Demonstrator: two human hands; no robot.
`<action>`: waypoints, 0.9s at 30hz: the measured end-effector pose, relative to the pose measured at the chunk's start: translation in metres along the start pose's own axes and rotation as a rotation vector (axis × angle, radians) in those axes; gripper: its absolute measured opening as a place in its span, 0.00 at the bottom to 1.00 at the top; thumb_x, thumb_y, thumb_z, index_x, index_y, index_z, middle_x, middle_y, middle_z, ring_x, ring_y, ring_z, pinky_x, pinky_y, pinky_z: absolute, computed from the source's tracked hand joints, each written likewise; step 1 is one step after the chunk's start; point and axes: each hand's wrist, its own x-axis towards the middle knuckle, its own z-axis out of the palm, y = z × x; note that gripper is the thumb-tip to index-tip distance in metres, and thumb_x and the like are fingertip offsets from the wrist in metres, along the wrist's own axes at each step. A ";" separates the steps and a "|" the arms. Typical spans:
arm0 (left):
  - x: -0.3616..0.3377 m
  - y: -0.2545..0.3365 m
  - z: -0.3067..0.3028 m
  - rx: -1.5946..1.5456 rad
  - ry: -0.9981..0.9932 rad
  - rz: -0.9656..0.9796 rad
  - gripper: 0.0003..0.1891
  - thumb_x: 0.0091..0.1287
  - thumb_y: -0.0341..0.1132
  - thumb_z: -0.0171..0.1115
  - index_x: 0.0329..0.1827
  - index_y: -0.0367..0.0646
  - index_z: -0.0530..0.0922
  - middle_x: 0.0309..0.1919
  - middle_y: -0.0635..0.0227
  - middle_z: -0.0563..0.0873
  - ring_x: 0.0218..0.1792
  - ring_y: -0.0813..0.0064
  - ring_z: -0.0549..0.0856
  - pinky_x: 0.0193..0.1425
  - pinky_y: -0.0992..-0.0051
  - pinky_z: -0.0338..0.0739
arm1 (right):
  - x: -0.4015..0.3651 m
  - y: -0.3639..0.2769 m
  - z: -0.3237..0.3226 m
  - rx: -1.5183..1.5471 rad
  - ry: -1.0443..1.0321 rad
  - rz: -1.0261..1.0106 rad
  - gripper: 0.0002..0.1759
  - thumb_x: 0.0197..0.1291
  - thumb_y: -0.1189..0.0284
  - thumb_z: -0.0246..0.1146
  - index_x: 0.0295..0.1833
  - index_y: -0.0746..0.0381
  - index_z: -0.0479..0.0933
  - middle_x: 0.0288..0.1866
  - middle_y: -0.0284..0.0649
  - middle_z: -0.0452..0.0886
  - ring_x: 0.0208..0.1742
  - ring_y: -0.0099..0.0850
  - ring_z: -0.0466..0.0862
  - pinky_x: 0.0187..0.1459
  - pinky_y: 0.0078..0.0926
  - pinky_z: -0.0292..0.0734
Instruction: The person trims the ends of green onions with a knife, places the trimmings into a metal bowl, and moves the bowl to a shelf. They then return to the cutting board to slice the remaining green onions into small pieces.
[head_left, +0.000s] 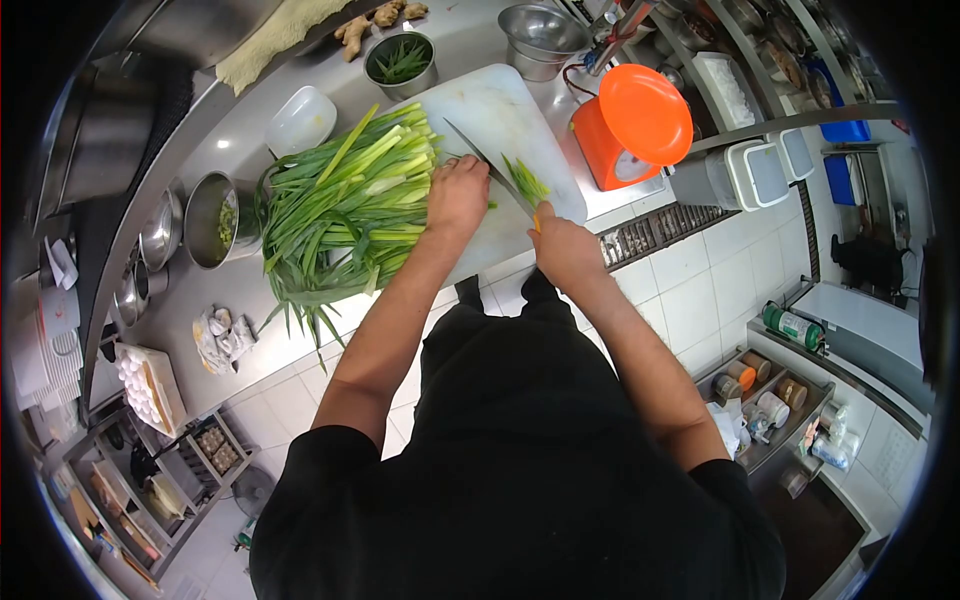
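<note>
The left hand [459,196] lies at the edge of the green stalks [375,190], which spread from the white cutting board [515,110] out over the bench [190,300]; its grip is curled, though I cannot tell what it encloses. The right hand's [566,246] grip is closed around the knife's [500,172] yellow handle, with the bulk of the stalks beyond the left hand and a small cut bunch [525,180] just beside the blade.

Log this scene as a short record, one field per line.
Left hand: resting at the ends of the long green stalks
Right hand: gripping the yellow-handled knife
Surface: white cutting board
Right of knife: smaller green bunch
Right of board: orange scale
Left of stalks: metal pot, chopped green bits inside
</note>
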 end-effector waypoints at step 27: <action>-0.007 -0.001 -0.005 -0.120 0.051 0.007 0.13 0.69 0.25 0.67 0.55 0.37 0.85 0.52 0.54 0.87 0.53 0.48 0.87 0.61 0.53 0.83 | 0.014 -0.014 -0.006 0.185 -0.030 0.044 0.18 0.77 0.64 0.65 0.58 0.67 0.71 0.41 0.59 0.90 0.46 0.59 0.92 0.50 0.56 0.87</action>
